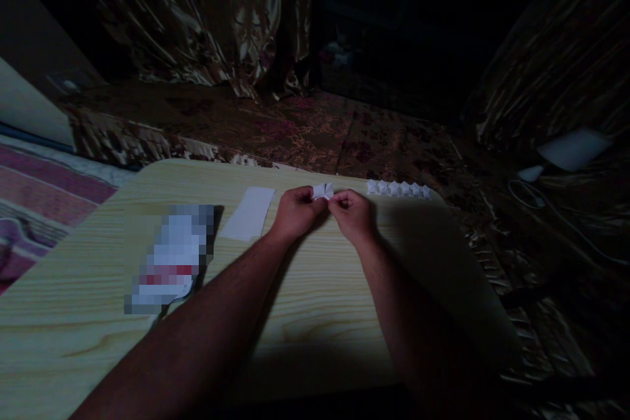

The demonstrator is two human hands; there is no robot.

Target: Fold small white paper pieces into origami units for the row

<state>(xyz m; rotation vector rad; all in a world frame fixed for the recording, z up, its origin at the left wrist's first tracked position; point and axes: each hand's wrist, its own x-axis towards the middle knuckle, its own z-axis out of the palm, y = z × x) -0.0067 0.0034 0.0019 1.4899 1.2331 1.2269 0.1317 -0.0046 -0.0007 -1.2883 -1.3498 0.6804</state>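
My left hand (294, 212) and my right hand (353, 213) meet above the far part of a pale wooden table (315, 302). Both pinch a small folded white paper piece (323, 191) between their fingertips, the left from the left side and the right from the right side. Just to the right, a row of several similar small folded white paper pieces (398, 189) lies along the table's far edge. A flat white paper strip (248, 213) lies on the table left of my left hand.
A blurred-out white and red item (170, 259) lies on the table's left part. A dark patterned cloth (305, 128) covers the floor beyond the table, with shiny curtains (197, 13) behind. A white object and cable (566, 154) lie at the right.
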